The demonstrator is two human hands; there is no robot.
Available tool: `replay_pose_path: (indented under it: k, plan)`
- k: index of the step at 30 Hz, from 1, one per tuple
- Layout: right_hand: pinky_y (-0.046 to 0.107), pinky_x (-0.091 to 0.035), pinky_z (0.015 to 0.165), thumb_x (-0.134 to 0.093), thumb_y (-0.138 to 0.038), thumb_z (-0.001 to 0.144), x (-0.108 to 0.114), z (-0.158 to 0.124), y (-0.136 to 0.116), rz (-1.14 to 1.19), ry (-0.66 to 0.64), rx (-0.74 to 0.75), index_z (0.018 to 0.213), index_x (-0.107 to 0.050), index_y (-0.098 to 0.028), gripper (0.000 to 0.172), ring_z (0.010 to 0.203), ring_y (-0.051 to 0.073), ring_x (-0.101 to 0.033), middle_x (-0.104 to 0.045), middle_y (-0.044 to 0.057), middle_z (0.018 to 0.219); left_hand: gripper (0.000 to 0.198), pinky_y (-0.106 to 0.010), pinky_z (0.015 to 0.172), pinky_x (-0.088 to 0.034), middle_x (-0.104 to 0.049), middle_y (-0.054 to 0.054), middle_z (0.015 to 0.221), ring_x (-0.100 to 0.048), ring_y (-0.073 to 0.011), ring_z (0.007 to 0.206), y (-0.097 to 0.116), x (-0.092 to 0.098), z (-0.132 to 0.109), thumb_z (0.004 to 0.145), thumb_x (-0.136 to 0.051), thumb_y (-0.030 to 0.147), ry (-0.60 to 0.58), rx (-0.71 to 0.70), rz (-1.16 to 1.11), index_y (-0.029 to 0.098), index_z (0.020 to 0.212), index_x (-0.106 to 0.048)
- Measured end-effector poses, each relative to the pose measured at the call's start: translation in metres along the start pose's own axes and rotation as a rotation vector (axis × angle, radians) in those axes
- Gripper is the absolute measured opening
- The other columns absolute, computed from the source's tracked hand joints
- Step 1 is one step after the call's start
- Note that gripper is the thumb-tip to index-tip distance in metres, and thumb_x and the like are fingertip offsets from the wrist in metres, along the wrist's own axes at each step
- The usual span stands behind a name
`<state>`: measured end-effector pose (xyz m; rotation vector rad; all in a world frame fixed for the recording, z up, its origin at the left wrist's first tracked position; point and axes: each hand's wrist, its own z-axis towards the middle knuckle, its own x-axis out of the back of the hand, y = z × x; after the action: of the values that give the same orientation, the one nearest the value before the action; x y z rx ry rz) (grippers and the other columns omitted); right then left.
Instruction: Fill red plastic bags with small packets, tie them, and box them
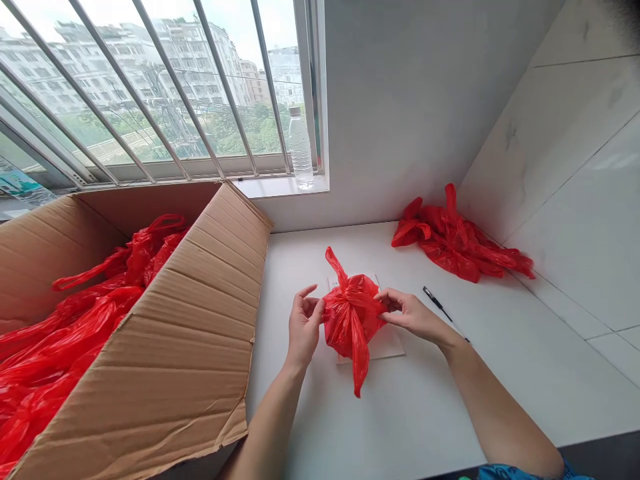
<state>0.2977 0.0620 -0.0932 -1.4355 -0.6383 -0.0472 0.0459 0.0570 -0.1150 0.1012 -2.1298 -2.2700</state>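
A knotted red plastic bag (350,313) rests on a white sheet or pad (393,345) at the middle of the white table. One twisted end sticks up toward the back; another hangs toward the front. My left hand (304,323) pinches the bag's left side between thumb and fingers. On the right, my right hand (405,311) grips a corner of the same bag. What the bag contains is hidden by the red plastic. Just right of my right hand lies a black pen (436,300).
A large open cardboard box (200,320) full of red plastic bags (100,313) fills the left. More crumpled red bags (457,240) lie at the back right by the tiled wall (565,200). A clear bottle (301,150) stands on the sill of the barred window.
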Motion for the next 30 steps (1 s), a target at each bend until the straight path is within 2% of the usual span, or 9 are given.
replay_pose_path:
  k: [4,6,8,10,13,16,18,23,30]
  plan:
    - [0.030,-0.048,0.069,-0.062,-0.024,0.081,0.009,-0.006,0.005,-0.127,-0.124,-0.067,0.096,-0.065,-0.024,0.016,0.076,0.018,-0.061,-0.068,0.000,0.088,0.037,-0.028,0.071,-0.052,-0.064,-0.002,0.094,-0.060,-0.0132,0.074,-0.009,0.004,0.000,0.091,-0.054,0.024,-0.128,-0.056,0.394,0.026,0.128,-0.055]
    - [0.030,-0.048,0.066,-0.065,-0.035,0.083,0.010,-0.007,0.002,-0.206,-0.100,-0.066,0.094,-0.066,-0.024,0.016,0.073,0.017,-0.059,-0.068,0.000,0.090,0.036,-0.030,0.074,-0.053,-0.064,-0.004,0.106,-0.062,-0.0143,0.080,-0.008,0.005,0.000,0.091,-0.053,0.022,-0.121,-0.090,0.471,0.026,0.127,-0.057]
    - [0.031,-0.049,0.067,-0.062,-0.046,0.088,0.009,-0.007,-0.004,-0.259,0.039,-0.039,0.094,-0.066,-0.024,0.024,0.074,0.017,-0.060,-0.068,0.001,0.095,0.031,-0.033,0.082,-0.055,-0.062,-0.006,0.115,-0.063,-0.0163,0.093,-0.003,0.005,0.000,0.095,-0.051,0.027,-0.018,-0.173,0.458,0.025,0.124,-0.058]
    - [0.033,-0.051,0.074,-0.056,-0.050,0.093,0.003,-0.003,-0.009,-0.299,0.280,0.021,0.097,-0.066,-0.023,0.029,0.082,0.018,-0.063,-0.067,0.003,0.099,0.026,-0.035,0.092,-0.053,-0.061,-0.006,0.120,-0.061,-0.0178,0.106,0.003,0.001,-0.002,0.098,-0.047,0.031,0.057,-0.282,0.459,0.024,0.120,-0.059]
    - [0.039,-0.049,0.097,-0.047,-0.047,0.098,-0.019,0.005,-0.009,-0.383,0.507,0.184,0.115,-0.064,-0.023,0.033,0.115,0.022,-0.059,-0.064,0.008,0.120,0.036,-0.039,0.105,-0.047,-0.053,-0.008,0.137,-0.052,-0.0206,0.127,0.006,-0.012,-0.010,0.100,-0.045,0.033,-0.043,-0.390,0.572,0.026,0.135,-0.051]
    - [0.046,-0.032,0.117,-0.042,-0.046,0.100,-0.045,0.014,0.002,-0.557,0.403,0.296,0.143,-0.046,-0.018,0.052,0.143,0.025,-0.036,-0.046,0.012,0.150,0.063,-0.047,0.116,-0.036,-0.032,-0.012,0.157,-0.032,-0.0252,0.146,-0.006,-0.024,-0.018,0.098,-0.048,0.037,-0.241,-0.429,0.764,0.024,0.154,-0.023]
    - [0.049,-0.024,0.121,-0.038,-0.049,0.101,-0.055,0.017,0.013,-0.665,0.305,0.257,0.153,-0.030,-0.015,0.062,0.150,0.025,-0.023,-0.033,0.012,0.159,0.073,-0.053,0.120,-0.026,-0.025,-0.015,0.161,-0.022,-0.0283,0.150,-0.017,-0.026,-0.020,0.096,-0.049,0.040,-0.319,-0.408,0.894,0.021,0.157,-0.014]
    - [0.054,-0.017,0.122,-0.029,-0.056,0.101,-0.059,0.021,0.030,-0.775,0.147,0.070,0.158,-0.020,-0.018,0.069,0.151,0.025,-0.018,-0.021,0.006,0.163,0.075,-0.064,0.120,-0.012,-0.022,-0.017,0.162,-0.014,-0.0328,0.152,-0.029,-0.018,-0.012,0.095,-0.045,0.055,-0.376,-0.234,1.120,0.017,0.156,-0.023]
    - [0.053,-0.010,0.123,-0.023,-0.058,0.101,-0.061,0.022,0.028,-0.824,0.113,0.020,0.159,-0.013,-0.018,0.070,0.152,0.023,-0.013,-0.011,0.005,0.164,0.084,-0.065,0.119,-0.004,-0.015,-0.014,0.163,-0.007,-0.0309,0.153,-0.026,-0.015,-0.007,0.094,-0.042,0.064,-0.431,-0.166,1.200,0.015,0.157,-0.018]
